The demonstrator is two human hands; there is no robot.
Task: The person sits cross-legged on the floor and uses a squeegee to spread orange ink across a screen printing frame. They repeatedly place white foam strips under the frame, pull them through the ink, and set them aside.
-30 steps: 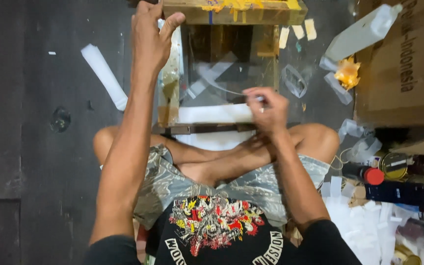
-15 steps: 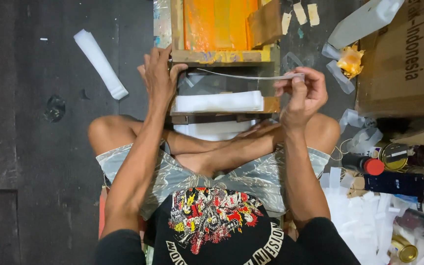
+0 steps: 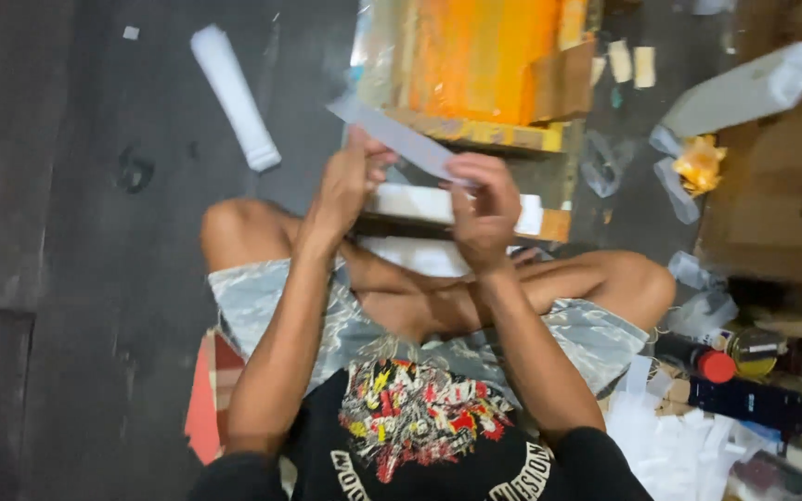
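Dark concrete floor [image 3: 76,278] under a cross-legged sitter: left hand [image 3: 350,181] and right hand [image 3: 485,204] each pinch an end of a thin pale paper strip [image 3: 401,139], held over the lap. Step looks like readying the strip; placing it next needs level, steady ends. Just beyond sits an orange-inked wooden screen frame [image 3: 485,70]; clutter crowds its right edge, open floor lies left near a white paper roll [image 3: 234,97].

Black short-sleeved T-shirt [image 3: 420,455] with a red, yellow and white chest graphic and white lettering below, grey camouflage-patterned shorts [image 3: 345,325], bare forearms, bare knees and legs
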